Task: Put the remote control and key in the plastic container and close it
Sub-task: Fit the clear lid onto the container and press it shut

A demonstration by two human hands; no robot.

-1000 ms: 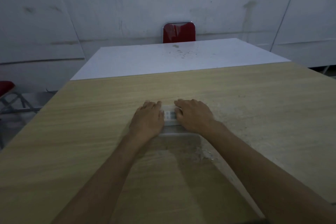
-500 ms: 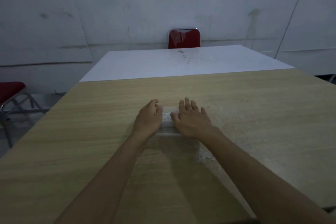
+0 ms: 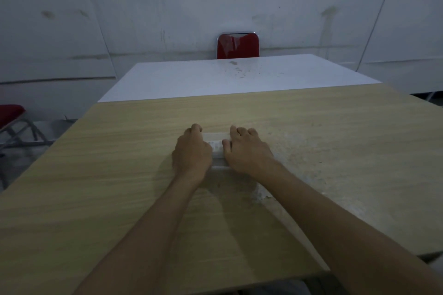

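Observation:
A clear plastic container (image 3: 217, 151) sits on the wooden table (image 3: 119, 175), mostly covered by both hands. Through its lid, between the hands, shows a white remote control (image 3: 215, 145) with rows of buttons. My left hand (image 3: 191, 153) lies on the container's left half, fingers curled over its far edge. My right hand (image 3: 247, 151) presses on the right half, fingers curled down at the far edge. The key is hidden.
A white table (image 3: 239, 76) adjoins the wooden one at the far side, with a red chair (image 3: 238, 45) behind it. Another red chair (image 3: 10, 115) stands at the left. A pale worn patch (image 3: 306, 158) marks the wood right of the hands.
My right hand's fingers, stretched flat half a second ago, have curled down over the container's far edge. The left hand stays on the lid. The view has shifted slightly.

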